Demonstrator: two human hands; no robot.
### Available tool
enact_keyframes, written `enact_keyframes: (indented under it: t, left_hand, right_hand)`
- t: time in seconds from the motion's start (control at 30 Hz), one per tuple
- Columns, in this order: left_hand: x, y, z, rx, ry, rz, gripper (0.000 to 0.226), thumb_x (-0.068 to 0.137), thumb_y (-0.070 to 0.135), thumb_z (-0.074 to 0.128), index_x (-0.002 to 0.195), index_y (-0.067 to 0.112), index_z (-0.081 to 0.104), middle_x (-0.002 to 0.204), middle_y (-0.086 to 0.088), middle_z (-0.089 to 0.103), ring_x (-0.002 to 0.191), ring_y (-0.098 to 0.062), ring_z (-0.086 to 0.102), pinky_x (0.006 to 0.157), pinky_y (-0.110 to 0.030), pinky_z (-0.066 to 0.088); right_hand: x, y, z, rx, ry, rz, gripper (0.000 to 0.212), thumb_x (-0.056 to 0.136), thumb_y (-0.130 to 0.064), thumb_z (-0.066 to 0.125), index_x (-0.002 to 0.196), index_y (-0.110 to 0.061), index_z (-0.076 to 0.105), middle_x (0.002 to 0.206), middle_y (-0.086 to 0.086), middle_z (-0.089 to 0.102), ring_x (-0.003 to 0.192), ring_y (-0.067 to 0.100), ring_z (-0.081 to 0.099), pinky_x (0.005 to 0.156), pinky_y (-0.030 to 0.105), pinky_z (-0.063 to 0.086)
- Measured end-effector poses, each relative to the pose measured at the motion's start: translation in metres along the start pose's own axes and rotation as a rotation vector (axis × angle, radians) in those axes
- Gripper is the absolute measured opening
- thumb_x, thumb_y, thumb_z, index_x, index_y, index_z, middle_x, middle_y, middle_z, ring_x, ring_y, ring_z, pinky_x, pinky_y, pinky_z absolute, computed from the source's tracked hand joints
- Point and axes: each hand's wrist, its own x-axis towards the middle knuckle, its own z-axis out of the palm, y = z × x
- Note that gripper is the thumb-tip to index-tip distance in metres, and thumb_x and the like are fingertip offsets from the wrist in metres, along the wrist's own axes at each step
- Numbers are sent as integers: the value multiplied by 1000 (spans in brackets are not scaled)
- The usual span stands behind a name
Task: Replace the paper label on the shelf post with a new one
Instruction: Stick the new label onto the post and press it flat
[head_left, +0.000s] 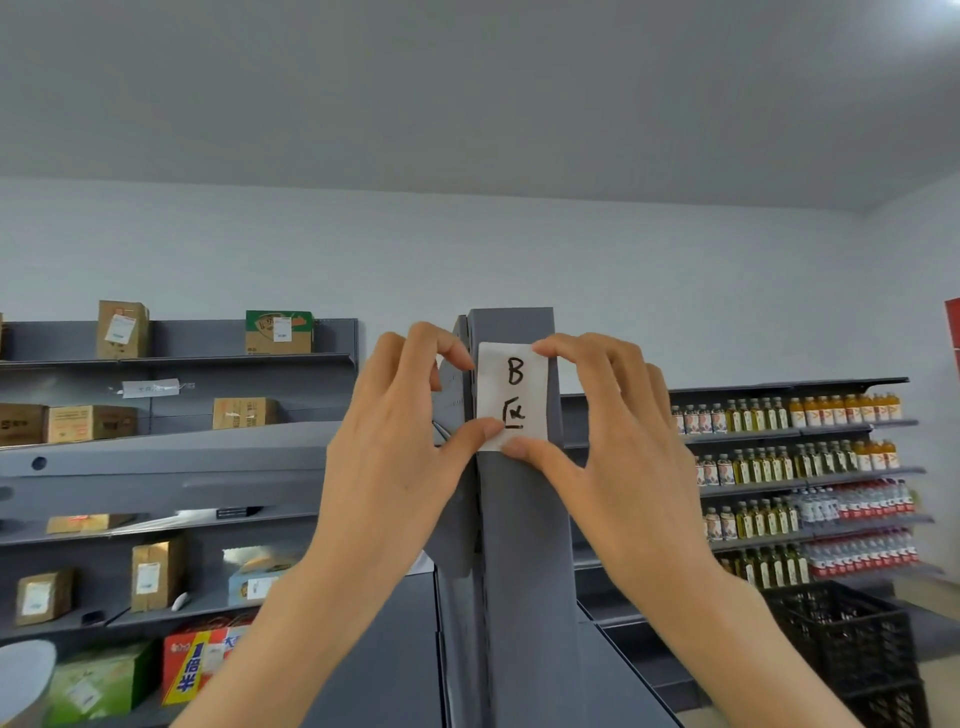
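A white paper label (514, 395) with a hand-drawn "B" and a character below it lies flat against the top of the grey shelf post (524, 545). My left hand (395, 447) pinches its left edge, with a fingertip at the upper left and the thumb at the lower left corner. My right hand (618, 447) holds the right side, fingertips on the upper right corner and the thumb pressing the bottom edge. Both hands cover the label's corners.
Grey shelves (176, 358) on the left carry cardboard boxes (122, 330). Shelves on the right hold rows of bottles (789, 457). Black plastic crates (852, 644) stand at the lower right. A white wall is behind.
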Motion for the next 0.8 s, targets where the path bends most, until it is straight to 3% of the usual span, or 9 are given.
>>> enact_keyframes:
  t: [0.1,0.2,0.33,0.47,0.6,0.7,0.8]
  left_hand:
    - [-4,-5,1,82,27,43,60,70,26,86,116,32,48,116,13,41,111,-10,43,86,-26,42]
    - [-7,-9,3,179,21,125,74,72,29,83,133,36,40,139,4,38,133,-16,32,103,-32,30]
    - [-10,-11,3,201,-15,166,76,78,39,67,144,37,30,149,9,25,146,-19,24,112,-36,21]
    - [-11,-16,2,225,-41,182,77,82,43,66,148,35,28,153,8,23,149,-23,25,114,-41,24]
    - [-10,-18,-1,261,-65,212,79,89,44,57,156,32,16,164,8,12,155,-21,9,120,-41,15]
    - [-12,-15,8,387,-111,308,70,102,36,38,159,26,0,169,6,-6,156,-20,-10,125,-43,1]
    - [-17,-16,27,511,-165,363,65,101,34,23,159,20,-3,169,3,-9,156,-24,-9,125,-50,4]
  right_hand:
    - [-10,3,6,26,30,5,74,79,-47,67,143,-33,31,146,-9,35,131,7,31,88,24,48]
    - [-17,3,12,72,15,-15,78,90,-52,53,154,-28,15,160,-9,20,148,7,19,110,27,28]
    - [-20,-2,15,98,-8,-22,75,95,-58,35,156,-30,2,165,-13,8,151,5,9,114,26,19]
    - [-18,1,14,154,-10,-2,71,98,-46,42,156,-34,3,165,-16,8,150,2,7,116,31,23]
    - [-11,4,7,158,12,-1,69,101,-33,45,157,-31,6,166,-15,6,151,1,5,115,22,13]
    - [-9,-4,10,99,-39,-67,66,101,-54,21,157,-26,-1,166,-13,-3,153,5,-4,121,24,5]
    - [-16,-7,26,93,-126,-123,75,96,-63,3,156,-20,-7,166,-9,-11,153,12,-10,125,36,2]
